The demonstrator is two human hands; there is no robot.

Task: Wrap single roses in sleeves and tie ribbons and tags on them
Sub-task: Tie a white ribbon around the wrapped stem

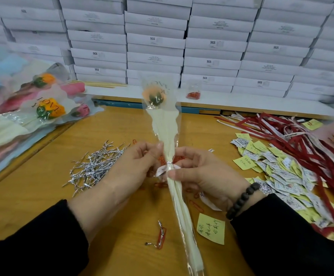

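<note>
At far left, a heap of finished sleeved roses [42,104], orange, pink and blue, lies across the corner of a wooden worktable [110,134], several sleeves printed "LOVE". Beside it, a loose pile of silver twist ties [94,166] is scattered on the tabletop. At centre, a person in black sleeves holds a single orange rose [154,96] in a clear sleeve [165,124] above the table, bloom pointing away toward a wall of stacked white boxes [156,38]. The left hand [134,166] has its fingers curled in against the gathered neck of the sleeve, pinching it where a silver tie [169,162] cinches it and a white ribbon [161,169] crosses. The right hand [204,176], a dark bead bracelet [241,200] on its wrist, closes its thumb and fingers on the same point from the other side. Below the hands, red paper clips [161,239] and a handwritten yellow note [211,229] lie on the table. At right, yellow and white printed tags [277,168] spread in a drift next to a tangle of red and white ribbons [305,140].
</note>
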